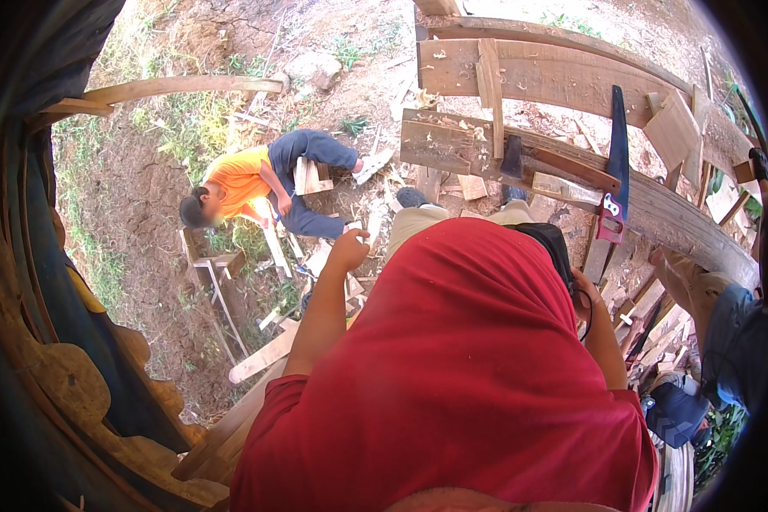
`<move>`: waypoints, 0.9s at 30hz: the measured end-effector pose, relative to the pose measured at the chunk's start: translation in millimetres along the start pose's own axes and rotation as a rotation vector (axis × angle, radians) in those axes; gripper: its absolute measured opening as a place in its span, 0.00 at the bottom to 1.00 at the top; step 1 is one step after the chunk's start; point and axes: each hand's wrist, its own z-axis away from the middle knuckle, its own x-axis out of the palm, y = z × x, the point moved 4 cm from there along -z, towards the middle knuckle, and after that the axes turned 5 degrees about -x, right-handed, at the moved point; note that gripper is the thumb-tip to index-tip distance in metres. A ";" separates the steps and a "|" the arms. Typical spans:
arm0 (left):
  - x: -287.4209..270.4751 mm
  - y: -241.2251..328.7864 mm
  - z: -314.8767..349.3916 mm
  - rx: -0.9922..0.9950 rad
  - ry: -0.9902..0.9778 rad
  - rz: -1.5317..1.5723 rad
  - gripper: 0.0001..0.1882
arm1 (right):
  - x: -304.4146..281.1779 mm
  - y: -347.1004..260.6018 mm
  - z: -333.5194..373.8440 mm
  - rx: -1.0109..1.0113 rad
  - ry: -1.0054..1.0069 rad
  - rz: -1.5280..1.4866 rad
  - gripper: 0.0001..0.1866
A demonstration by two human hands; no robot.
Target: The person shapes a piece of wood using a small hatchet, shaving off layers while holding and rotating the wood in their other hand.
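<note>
My left hand (350,249) is raised at my left side with its fingers pinched together. Something small and whitish shows at the fingertips, but I cannot make out its kind. At my right hip, my right hand (583,294) is closed at the edge of a black bag (548,243), its fingers partly hidden. A thin black cord hangs from there. In front of me lies a thick wooden beam (452,141) with shavings on it. A handsaw (618,162) with a dark blade and red handle rests across the beam, next to a wooden tool handle (565,189).
A person in an orange shirt (237,175) sits low on the left, bent over wood pieces. Another person's dark blue clothing (738,341) shows at the right edge. Behind the beam stands a wide plank (555,72). Offcuts and shavings litter the ground around my feet.
</note>
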 end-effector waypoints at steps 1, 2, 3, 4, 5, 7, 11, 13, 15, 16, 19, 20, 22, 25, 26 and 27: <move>-1.4 3.5 1.2 -0.019 -0.012 0.007 0.21 | -3.6 1.9 -2.1 0.024 -0.013 -0.026 0.42; -2.3 6.7 2.1 -0.036 -0.026 0.015 0.21 | -13.1 6.6 -5.5 0.047 -0.023 -0.053 0.42; -4.6 9.9 3.4 -0.038 -0.034 0.023 0.21 | -21.9 10.9 -12.3 0.049 -0.009 -0.059 0.42; -4.1 11.0 5.1 -0.042 -0.046 0.038 0.21 | -40.8 18.9 -22.7 0.054 0.011 -0.060 0.41; 1.9 11.2 4.0 -0.041 -0.063 0.053 0.21 | -49.2 20.9 -21.6 0.056 0.036 -0.062 0.40; 6.4 -3.1 -4.7 -0.022 -0.047 0.018 0.21 | -46.5 21.8 -26.4 0.044 0.027 -0.035 0.38; 16.4 -11.7 -11.9 -0.008 -0.028 0.064 0.20 | -51.2 4.9 -24.4 0.100 0.209 0.119 0.29; 19.3 -10.0 -12.3 -0.010 -0.030 0.051 0.20 | -47.2 -13.1 -24.2 0.083 0.211 0.199 0.22; 19.9 -1.0 -8.9 -0.015 -0.045 0.049 0.19 | -45.7 -44.0 -20.7 0.041 0.350 0.465 0.24; 20.4 1.9 -6.9 -0.024 -0.062 0.062 0.19 | -43.2 -60.5 -19.3 0.025 0.414 0.600 0.26; 22.3 8.8 -1.0 0.005 -0.056 0.035 0.19 | -21.0 -118.2 -15.5 -0.420 0.627 1.494 0.18; 23.0 8.2 -0.1 0.021 -0.040 0.017 0.19 | -5.3 -134.1 -13.4 -0.519 0.647 1.562 0.18; 26.8 2.0 -1.6 0.028 -0.031 -0.027 0.19 | 37.4 -167.9 -5.0 -0.724 0.675 1.698 0.18; 35.3 -5.1 0.5 -0.018 -0.054 0.062 0.20 | 82.9 -198.4 -7.7 -0.946 0.610 1.897 0.21; 39.8 -10.8 0.1 -0.030 -0.053 0.085 0.20 | 91.9 -204.0 -14.8 -0.968 0.566 1.961 0.22; 43.8 -16.6 -0.3 -0.041 -0.051 0.109 0.20 | 101.0 -209.3 -21.5 -0.991 0.520 2.024 0.23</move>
